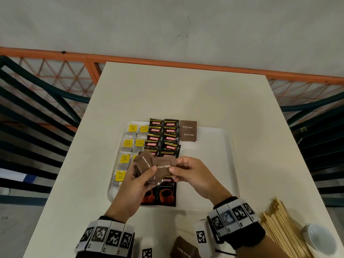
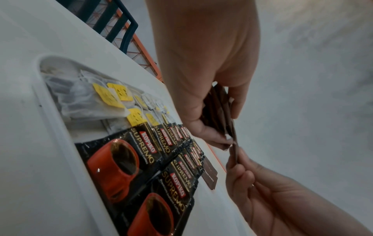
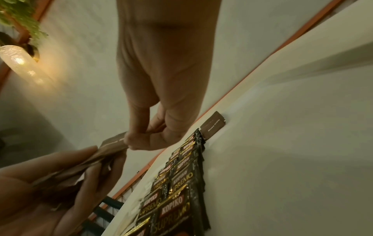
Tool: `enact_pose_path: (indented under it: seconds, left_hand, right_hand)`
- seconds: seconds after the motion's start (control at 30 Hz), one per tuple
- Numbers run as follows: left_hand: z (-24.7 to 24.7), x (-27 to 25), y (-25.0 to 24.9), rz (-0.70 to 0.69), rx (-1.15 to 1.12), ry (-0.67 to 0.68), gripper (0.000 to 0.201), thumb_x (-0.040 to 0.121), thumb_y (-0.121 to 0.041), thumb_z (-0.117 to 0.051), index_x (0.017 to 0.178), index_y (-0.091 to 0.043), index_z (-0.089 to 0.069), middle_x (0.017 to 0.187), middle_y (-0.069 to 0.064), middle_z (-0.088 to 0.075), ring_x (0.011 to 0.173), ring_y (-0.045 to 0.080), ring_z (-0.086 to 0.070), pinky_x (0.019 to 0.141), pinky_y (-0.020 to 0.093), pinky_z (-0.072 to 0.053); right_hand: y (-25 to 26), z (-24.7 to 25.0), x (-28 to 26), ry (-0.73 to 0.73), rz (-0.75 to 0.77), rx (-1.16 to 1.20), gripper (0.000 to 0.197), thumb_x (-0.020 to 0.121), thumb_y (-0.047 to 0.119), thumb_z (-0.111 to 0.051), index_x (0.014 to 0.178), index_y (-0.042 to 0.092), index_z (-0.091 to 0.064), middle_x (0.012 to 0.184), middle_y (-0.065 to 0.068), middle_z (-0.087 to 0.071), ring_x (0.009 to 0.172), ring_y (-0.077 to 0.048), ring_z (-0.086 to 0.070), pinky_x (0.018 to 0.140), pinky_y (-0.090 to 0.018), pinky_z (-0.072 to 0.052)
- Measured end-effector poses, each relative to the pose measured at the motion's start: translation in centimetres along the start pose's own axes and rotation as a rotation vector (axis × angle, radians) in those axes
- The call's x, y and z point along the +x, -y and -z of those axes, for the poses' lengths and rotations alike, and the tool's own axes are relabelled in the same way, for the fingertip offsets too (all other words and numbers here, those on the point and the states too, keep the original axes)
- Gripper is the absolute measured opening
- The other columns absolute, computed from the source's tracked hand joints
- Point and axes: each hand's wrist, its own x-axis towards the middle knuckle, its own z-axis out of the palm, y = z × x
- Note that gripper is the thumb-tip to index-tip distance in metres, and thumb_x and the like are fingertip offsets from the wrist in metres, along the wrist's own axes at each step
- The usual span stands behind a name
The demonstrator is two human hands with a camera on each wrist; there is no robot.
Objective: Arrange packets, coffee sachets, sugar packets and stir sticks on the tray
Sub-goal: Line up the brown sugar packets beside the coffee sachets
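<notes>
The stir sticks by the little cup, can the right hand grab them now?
Probably not yet: the right hand is pinching a brown sugar packet. The stir sticks lie uncovered near that wrist, so the path looks free once it lets go.

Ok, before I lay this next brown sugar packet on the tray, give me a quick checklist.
1. Right hand pinches one brown sugar packet: ok.
2. Packet free of the stack in the left hand: not ok, left thumb is on it.
3. Bare tray below the two placed sugar packets: ok.
4. Coffee sachets in tidy rows beside that spot: ok.
5. Stir sticks on the tray: not ok, they lie on the table.
</notes>
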Motion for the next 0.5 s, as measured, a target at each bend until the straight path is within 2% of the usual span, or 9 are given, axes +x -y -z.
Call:
enact_pose_path:
  seconds: [0.1,0.17,0.33,0.5]
  left_hand:
    - [0.3,0.2,0.1,0.001,-0.004,0.0,0.027,0.087,0.0,-0.052,0.102,-0.021,-0.055,0.083,-0.007,-0.073,0.081,0.013,-0.069,0.068,0.031,-0.058]
    - [0.4,0.3,0.1,0.011,-0.016,0.002,0.027,0.087,0.001,-0.052,0.103,-0.021,-0.055,0.081,-0.008,-0.074,0.078,0.009,-0.07,0.062,0.026,-0.058]
    - [0.4,0.4,0.1,0.02,-0.009,0.008,0.03,0.085,0.0,-0.053,0.107,-0.021,-0.055,0.087,-0.006,-0.074,0.081,0.011,-0.07,0.067,0.029,-0.058]
    - [0.2,0.5,0.5,0.035,-0.006,0.0,0.029,0.085,0.0,-0.055,0.106,-0.02,-0.056,0.091,-0.001,-0.072,0.08,0.011,-0.071,0.061,0.026,-0.057]
  right_hand:
    - [-0.2,1.1,0.4,-0.066,0.008,0.03,0.012,0.087,0.003,-0.06,0.092,0.011,-0.066,0.073,0.0,-0.065,0.064,-0.007,-0.062,0.063,-0.017,-0.051]
    - [-0.2,2.2,1.0,-0.168,0.019,0.042,0.013,0.086,0.002,-0.059,0.087,0.013,-0.066,0.072,0.001,-0.065,0.064,-0.007,-0.059,0.06,-0.016,-0.049]
    - [-0.2,5.2,3.8,-0.427,0.009,0.008,0.016,0.086,0.003,-0.06,0.078,0.017,-0.059,0.071,0.0,-0.059,0.06,-0.006,-0.051,0.058,-0.018,-0.041]
    - [0.0,7.0,6.3,-0.495,0.002,-0.123,0.005,0.086,0.005,-0.061,0.087,0.01,-0.06,0.071,0.0,-0.058,0.061,-0.009,-0.046,0.054,-0.015,-0.039]
